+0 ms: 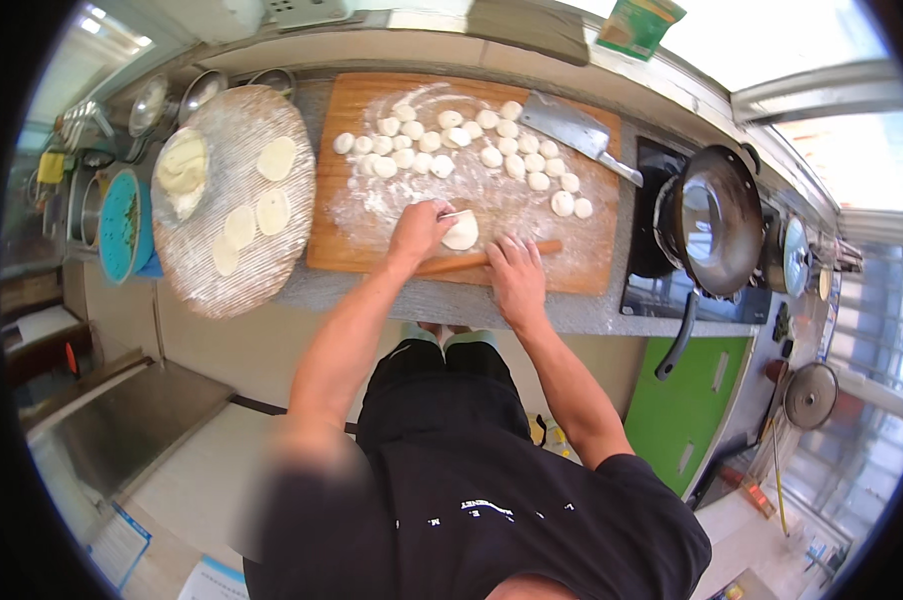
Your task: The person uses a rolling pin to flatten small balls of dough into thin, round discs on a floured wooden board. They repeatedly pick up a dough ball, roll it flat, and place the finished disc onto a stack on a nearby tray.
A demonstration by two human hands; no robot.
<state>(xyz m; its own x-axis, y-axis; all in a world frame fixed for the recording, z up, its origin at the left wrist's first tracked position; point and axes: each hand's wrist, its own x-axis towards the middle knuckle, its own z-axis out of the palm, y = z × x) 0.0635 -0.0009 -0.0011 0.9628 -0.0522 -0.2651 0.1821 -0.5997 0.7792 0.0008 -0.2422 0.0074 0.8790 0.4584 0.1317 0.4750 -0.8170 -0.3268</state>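
Note:
A small dough wrapper [461, 232] lies flattened on the floured wooden board [584, 265], close to its front edge. My left hand [421, 232] pinches the wrapper's left edge between thumb and fingers. Just in front of the wrapper, a wooden rolling pin [452, 263] lies across the board. My right hand [518, 276] is over the pin's right part, fingers curved onto it. Farther back on the board sit several small floured dough pieces [442, 165], some in loose groups. A cleaver [569, 124] rests at the back right corner, its handle pointing right.
On the left, a round slatted tray [197, 270] bears several rolled wrappers [274, 212] and a larger dough mass [183, 165]. Beyond it stands a turquoise basin [121, 250] holding something green. A wok [722, 220] sits on the cooktop at right, its handle [679, 340] jutting over the counter's front edge.

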